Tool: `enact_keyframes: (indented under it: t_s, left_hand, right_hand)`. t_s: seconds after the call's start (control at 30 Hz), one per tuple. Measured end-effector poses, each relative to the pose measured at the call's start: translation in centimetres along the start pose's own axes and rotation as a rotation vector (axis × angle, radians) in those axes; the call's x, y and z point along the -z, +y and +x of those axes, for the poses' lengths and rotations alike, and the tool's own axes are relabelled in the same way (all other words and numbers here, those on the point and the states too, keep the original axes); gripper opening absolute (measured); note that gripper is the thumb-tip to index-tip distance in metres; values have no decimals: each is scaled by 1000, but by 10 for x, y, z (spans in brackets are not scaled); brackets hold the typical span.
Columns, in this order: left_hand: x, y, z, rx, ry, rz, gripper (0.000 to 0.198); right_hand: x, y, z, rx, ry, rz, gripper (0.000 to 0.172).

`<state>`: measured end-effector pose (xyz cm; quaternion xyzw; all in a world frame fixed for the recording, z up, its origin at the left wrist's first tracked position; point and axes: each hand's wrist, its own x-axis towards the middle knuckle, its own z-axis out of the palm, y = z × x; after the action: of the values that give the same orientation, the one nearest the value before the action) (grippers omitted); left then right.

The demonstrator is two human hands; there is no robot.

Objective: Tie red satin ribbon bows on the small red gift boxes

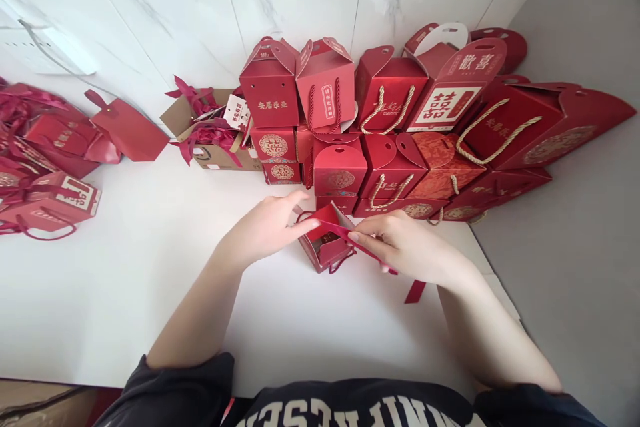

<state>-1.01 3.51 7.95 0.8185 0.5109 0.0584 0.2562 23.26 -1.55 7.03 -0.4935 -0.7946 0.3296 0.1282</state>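
Note:
A small open red gift box [326, 240] sits on the white table [150, 280] in front of me, with something dark inside it. My left hand [267, 227] rests against the box's left side, its fingers pinched on the rim or a ribbon end there. My right hand [405, 247] pinches a dark red ribbon [373, 255] that runs across the box's opening and trails off past my wrist to a loose end [415, 291].
A stack of red gift boxes and bags [390, 127] with rope handles stands against the marble wall behind. A cardboard box of ribbons and tags [215, 133] is left of it. More red boxes and ribbons [45, 167] lie at the far left. The table's right edge borders grey floor.

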Motion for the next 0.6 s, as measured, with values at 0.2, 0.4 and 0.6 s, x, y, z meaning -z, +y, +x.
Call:
enact_keyframes:
  t_s: [0.2, 0.4, 0.6]
  left_hand:
    - [-5, 1, 2, -105, -128, -75, 34]
    - [2, -10, 8, -121, -113, -90, 35]
    - [7, -10, 13, -130, -31, -197, 26]
  right_hand:
    - [-37, -6, 14, 44, 239, -461, 29]
    - [-29, -6, 16, 123, 244, -226, 28]
    - [5, 15, 15, -6, 222, 361, 37]
